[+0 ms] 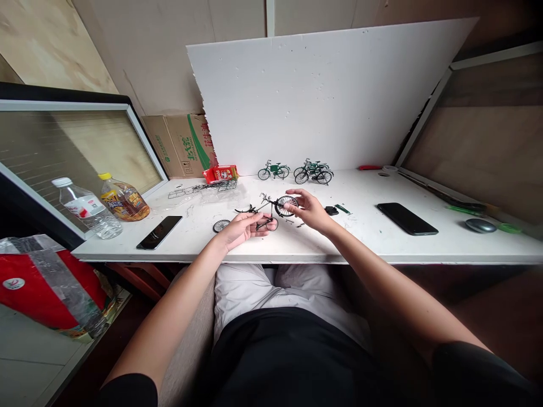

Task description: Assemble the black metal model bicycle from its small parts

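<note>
My left hand (242,229) is closed around the lower part of a small black model bicycle frame (270,202), its handlebar end pointing up and away. At the frame's right end is a black spoked wheel (287,206), pinched between the thumb and fingers of my right hand (313,212). Whether the wheel is fixed to the frame I cannot tell. A loose spoked wheel (220,226) lies on the white table just left of my left hand. Beyond that hand lies a curved black part (244,211). To the right of my right hand are a black piece (331,210) and a green piece (343,209).
Green model bicycles (274,170) stand at the back before a white board (314,102). Wire-like parts (203,187) and a red packet (222,173) lie back left. Bottles (124,198) and a phone (160,232) are left; another phone (406,219) and a mouse (481,225) are right.
</note>
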{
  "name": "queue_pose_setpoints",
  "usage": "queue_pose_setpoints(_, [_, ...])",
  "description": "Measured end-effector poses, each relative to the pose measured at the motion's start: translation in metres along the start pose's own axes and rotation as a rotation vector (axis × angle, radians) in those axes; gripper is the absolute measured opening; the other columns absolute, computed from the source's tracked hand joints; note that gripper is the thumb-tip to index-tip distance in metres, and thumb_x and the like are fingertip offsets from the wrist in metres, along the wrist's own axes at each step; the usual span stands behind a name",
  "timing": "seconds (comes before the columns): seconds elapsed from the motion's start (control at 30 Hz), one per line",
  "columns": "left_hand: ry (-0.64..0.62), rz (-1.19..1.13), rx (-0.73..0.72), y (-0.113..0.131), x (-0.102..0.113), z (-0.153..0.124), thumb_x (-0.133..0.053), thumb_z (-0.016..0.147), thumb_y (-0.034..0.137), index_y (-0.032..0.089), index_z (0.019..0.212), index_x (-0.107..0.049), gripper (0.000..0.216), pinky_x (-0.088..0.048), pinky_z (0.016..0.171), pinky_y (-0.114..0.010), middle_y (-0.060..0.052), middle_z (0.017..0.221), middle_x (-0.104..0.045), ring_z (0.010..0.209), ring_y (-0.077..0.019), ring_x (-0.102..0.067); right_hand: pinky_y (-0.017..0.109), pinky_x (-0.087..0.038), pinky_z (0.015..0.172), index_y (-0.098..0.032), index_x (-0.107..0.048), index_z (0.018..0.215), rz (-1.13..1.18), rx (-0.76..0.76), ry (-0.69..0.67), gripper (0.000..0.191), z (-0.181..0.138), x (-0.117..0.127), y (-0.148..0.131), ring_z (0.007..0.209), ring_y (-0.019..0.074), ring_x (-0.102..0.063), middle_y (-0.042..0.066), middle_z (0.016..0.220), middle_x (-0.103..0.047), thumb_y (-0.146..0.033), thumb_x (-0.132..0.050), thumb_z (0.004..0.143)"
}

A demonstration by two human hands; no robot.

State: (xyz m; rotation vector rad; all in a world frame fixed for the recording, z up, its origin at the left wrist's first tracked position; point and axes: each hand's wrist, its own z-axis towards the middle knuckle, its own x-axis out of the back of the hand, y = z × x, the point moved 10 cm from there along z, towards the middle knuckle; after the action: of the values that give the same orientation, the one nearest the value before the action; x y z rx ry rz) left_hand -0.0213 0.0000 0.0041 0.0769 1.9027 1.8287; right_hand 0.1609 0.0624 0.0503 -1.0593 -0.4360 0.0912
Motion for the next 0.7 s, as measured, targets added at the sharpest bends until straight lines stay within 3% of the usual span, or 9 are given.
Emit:
queue_pose_setpoints(0.17, [0.074, -0.043, -0.052, 0.006, 0.012, 0.002, -0.076, 0.096, 0.036, 0.01, 0.117, -0.075, 0.033, -0.064, 0.093, -0.034, -0.021, 0.124, -0.077, 0.113, -0.0252, -0.076, 0.047, -0.058, 0.097, -0.021, -0.061, 0.134, -0.061, 0.033, 0.144, 0.055, 0.01, 0.027, 0.016, 0.111, 0.0278, -0.069, 0.015, 0.119, -0.074, -0.064, -0.058, 0.1])
queue_pose_setpoints(0.3, [0.178, -0.089, -0.084, 0.007, 0.029, 0.003, -0.078, 0.095, 0.033, 0.01, 0.116, -0.074, 0.032, -0.063, 0.092, -0.033, -0.02, 0.124, -0.076, 0.11, -0.0233, -0.077, 0.052, -0.055, 0.103, -0.018, -0.063, 0.129, -0.19, 0.007, 0.223, 0.039, 0.017, 0.055, 0.039, 0.117, 0.0307, -0.069, 0.017, 0.121, -0.075, -0.045, -0.058, 0.1])
queue_pose_setpoints(0.43, [0.206, -0.091, -0.111, 0.006, 0.038, 0.005, -0.078, 0.095, 0.032, 0.009, 0.115, -0.073, 0.031, -0.063, 0.094, -0.032, -0.018, 0.12, -0.076, 0.109, -0.0216, -0.076, 0.054, -0.055, 0.105, -0.015, -0.067, 0.127, -0.335, -0.071, 0.152, 0.034, 0.019, 0.063, 0.061, 0.117, 0.0321, -0.07, 0.021, 0.128, -0.073, -0.026, -0.057, 0.097])
queue_pose_setpoints(0.53, [0.204, -0.09, -0.118, 0.004, 0.041, 0.006, -0.079, 0.094, 0.033, 0.009, 0.115, -0.073, 0.032, -0.062, 0.093, -0.031, -0.017, 0.116, -0.076, 0.107, -0.0207, -0.075, 0.058, -0.049, 0.113, -0.016, -0.07, 0.128, -0.501, -0.046, 0.055, 0.034, 0.016, 0.054, 0.065, 0.129, 0.0355, -0.065, 0.021, 0.137, -0.07, -0.022, -0.057, 0.097])
queue_pose_setpoints(0.7, [0.214, -0.084, -0.11, 0.001, 0.04, 0.007, -0.08, 0.094, 0.032, 0.009, 0.114, -0.072, 0.032, -0.062, 0.093, -0.033, -0.016, 0.115, -0.076, 0.105, -0.0202, -0.075, 0.066, -0.031, 0.126, -0.023, -0.057, 0.151, -0.664, 0.051, -0.124, 0.05, 0.008, 0.024, 0.07, 0.161, 0.0396, -0.03, 0.015, 0.157, -0.057, -0.043, -0.052, 0.106])
